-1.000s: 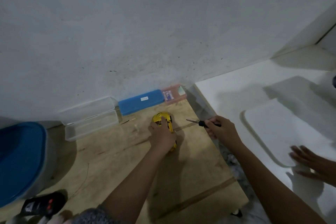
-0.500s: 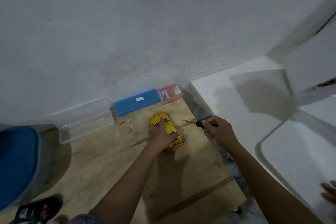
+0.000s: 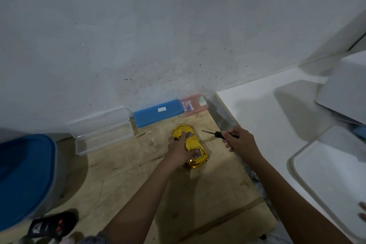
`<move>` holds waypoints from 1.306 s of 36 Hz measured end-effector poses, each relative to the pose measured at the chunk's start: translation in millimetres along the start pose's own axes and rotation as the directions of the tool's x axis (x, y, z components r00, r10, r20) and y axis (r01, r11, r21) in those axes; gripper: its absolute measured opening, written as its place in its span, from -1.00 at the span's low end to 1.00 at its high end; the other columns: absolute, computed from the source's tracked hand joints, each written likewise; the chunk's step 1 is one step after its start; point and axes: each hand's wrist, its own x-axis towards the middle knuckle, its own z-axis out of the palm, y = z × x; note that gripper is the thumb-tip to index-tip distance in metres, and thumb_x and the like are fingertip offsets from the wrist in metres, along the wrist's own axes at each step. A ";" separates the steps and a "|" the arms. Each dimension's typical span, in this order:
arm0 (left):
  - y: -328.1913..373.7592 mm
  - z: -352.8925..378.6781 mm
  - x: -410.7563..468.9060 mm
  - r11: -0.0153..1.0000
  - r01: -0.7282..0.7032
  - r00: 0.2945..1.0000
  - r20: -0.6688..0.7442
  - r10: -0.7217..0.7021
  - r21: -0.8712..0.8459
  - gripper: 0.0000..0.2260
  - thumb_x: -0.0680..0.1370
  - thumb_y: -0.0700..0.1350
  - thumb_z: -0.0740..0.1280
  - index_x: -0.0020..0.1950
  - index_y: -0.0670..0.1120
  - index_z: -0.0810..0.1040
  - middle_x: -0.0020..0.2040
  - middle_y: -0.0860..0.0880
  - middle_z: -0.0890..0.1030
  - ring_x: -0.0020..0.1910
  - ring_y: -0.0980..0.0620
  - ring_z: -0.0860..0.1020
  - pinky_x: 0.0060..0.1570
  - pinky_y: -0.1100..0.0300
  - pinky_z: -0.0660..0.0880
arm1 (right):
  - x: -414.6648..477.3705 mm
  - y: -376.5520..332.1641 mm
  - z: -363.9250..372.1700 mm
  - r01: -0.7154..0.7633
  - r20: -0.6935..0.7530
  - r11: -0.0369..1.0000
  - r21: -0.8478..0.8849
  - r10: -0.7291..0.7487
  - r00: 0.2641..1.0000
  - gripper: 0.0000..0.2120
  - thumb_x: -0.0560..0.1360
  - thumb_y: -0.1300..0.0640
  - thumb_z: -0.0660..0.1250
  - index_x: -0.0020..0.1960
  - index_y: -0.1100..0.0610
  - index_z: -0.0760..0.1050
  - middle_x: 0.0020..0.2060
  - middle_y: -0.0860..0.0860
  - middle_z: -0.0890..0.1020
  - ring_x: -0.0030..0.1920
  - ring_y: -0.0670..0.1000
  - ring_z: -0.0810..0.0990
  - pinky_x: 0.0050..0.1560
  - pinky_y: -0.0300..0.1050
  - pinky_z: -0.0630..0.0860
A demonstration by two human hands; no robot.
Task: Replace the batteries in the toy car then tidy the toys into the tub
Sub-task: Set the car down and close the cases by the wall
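Observation:
A shiny yellow toy car stands on its wheels on the plywood board, nose toward the wall. My left hand lies over its left side and grips it. To the right, my right hand holds a black-handled screwdriver, its tip pointing left toward the car but apart from it. A grey tub with a blue lid stands at the left edge.
Against the wall sit an open clear plastic box, a blue case and a pink battery pack. A black remote lies at bottom left. A white counter and white trays lie right; another person's fingers show there.
The car has turned slightly under my left hand, its near end swinging right. The white tray on the right has shifted, and the other person's hand has moved toward the edge.

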 end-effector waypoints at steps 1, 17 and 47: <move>-3.0 -1.9 -0.8 1.000 -0.010 1.000 -0.004 0.010 -0.016 -0.17 0.48 0.08 0.38 0.54 0.02 -0.11 0.50 -0.16 -0.05 0.46 -0.17 0.14 0.44 -0.01 0.19 | 1.3 -2.6 2.8 0.010 0.004 1.000 -0.006 -0.010 1.000 -0.87 0.53 0.18 0.28 -0.10 0.25 0.46 -0.26 0.13 0.60 -0.38 -0.04 0.52 -0.47 -0.40 0.46; -110.8 -148.2 -62.2 0.983 -0.099 0.840 -0.542 -0.001 -0.155 -0.39 0.55 -0.05 0.31 0.52 -0.10 0.11 0.46 -0.13 0.23 0.39 -0.11 0.31 0.36 -0.05 0.33 | 32.2 -92.1 114.6 0.175 0.231 0.983 -0.056 -0.158 0.960 -0.91 0.51 0.12 0.33 -0.18 0.06 0.51 -0.18 0.10 0.64 -0.18 0.07 0.61 -0.17 -0.05 0.51; -226.4 -142.7 8.1 0.879 -0.009 0.703 -0.628 -0.334 -0.478 -0.22 0.40 -0.03 0.49 0.50 -0.06 0.14 0.40 -0.09 0.34 0.39 -0.04 0.30 0.23 0.25 0.24 | 68.2 -113.5 322.6 0.553 0.623 0.774 -0.310 -0.274 0.733 -0.84 0.48 0.26 0.32 0.06 0.15 0.55 0.01 0.08 0.63 0.05 0.06 0.56 0.15 -0.03 0.51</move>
